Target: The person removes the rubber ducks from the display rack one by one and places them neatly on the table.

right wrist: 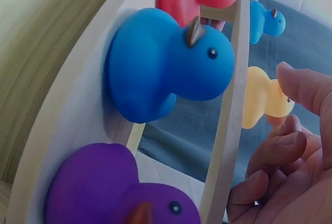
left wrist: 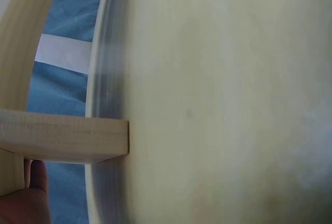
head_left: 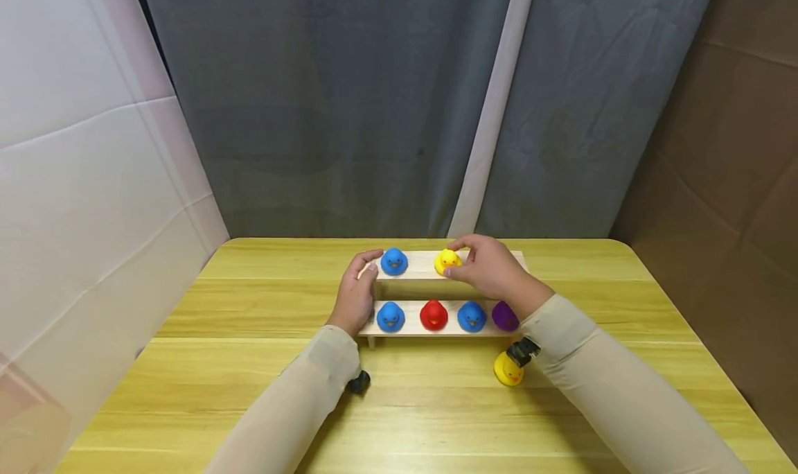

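A two-tier wooden rack (head_left: 419, 265) stands on the table. My right hand (head_left: 489, 266) pinches a yellow rubber duck (head_left: 447, 260) on the upper tier, thumb in front and index finger behind. At the rack's left end, my left hand (head_left: 354, 295) grips the upper tier beside a blue duck (head_left: 394, 261); in the left wrist view, part of the hand (left wrist: 26, 203) shows behind a wooden leg. Along the lower tier sit a blue duck (head_left: 391, 317), a red duck (head_left: 433, 315), another blue duck (head_left: 472, 317) and a purple duck (head_left: 504, 316), partly covered by my right wrist.
Another yellow duck (head_left: 508, 371) is on the table in front of the rack's right end, partly hidden by the right wrist camera (head_left: 522, 350). A grey curtain (head_left: 324, 113) hangs behind the wooden table (head_left: 249, 377), with fabric walls at both sides.
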`<state>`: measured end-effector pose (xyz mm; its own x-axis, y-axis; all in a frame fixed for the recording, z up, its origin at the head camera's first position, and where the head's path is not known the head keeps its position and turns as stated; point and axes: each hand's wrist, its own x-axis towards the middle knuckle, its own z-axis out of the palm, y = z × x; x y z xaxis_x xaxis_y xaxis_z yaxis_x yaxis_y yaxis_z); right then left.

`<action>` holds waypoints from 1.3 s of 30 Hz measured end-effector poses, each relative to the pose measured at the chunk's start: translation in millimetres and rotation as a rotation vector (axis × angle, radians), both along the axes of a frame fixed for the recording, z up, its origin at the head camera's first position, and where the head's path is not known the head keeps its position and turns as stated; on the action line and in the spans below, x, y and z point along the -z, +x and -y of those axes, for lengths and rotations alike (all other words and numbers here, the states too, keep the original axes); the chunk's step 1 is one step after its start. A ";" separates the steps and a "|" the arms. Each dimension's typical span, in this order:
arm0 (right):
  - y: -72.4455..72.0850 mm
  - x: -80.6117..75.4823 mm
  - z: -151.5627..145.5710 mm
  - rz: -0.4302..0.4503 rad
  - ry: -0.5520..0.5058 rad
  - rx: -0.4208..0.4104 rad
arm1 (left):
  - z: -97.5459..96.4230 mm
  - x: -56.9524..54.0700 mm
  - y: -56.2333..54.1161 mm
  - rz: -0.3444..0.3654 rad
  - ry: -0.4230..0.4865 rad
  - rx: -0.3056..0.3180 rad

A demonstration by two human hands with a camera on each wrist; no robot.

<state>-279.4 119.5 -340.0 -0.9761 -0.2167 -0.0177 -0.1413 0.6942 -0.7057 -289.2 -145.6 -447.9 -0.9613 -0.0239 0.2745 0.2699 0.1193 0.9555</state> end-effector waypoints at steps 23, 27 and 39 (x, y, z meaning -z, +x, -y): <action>27.3 -15.4 -10.3 -0.022 -0.032 -0.052 | -0.3 -0.9 0.8 0.005 -0.018 -0.014; 36.3 -17.3 -12.2 -0.007 -0.044 -0.066 | -0.6 -1.1 0.7 0.007 -0.008 -0.010; 60.3 -14.4 -19.7 0.034 -0.061 -0.113 | -0.3 -0.9 0.3 0.010 0.013 0.002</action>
